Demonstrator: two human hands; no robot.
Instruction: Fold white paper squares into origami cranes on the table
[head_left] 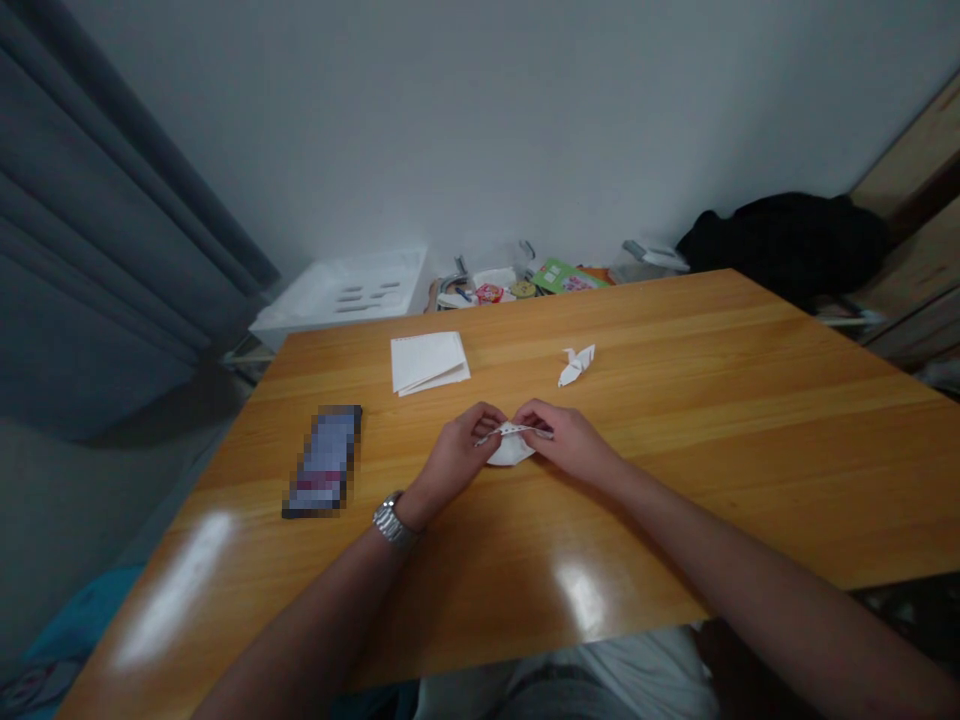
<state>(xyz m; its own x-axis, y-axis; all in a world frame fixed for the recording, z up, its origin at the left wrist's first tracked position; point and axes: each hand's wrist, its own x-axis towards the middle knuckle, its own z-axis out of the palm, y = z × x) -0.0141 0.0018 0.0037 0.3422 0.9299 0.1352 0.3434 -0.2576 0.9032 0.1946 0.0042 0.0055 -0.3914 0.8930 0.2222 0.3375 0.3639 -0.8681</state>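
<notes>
We see both hands meeting near the middle of the table (675, 480). The left hand (454, 458) and right hand (568, 442) each pinch the paper (511, 452) between them, with thumb and fingertips closed on its upper edge. It is a small white piece, partly folded, and we cannot tell whether its lower part touches the wood. A watch (393, 522) sits on the left wrist. Beyond the right hand, apart from it, lies a folded figure (576, 365). A stack (427, 361) of white sheets lies further left, and a phone (324, 460) lies left of the left hand — its face is blurred.
</notes>
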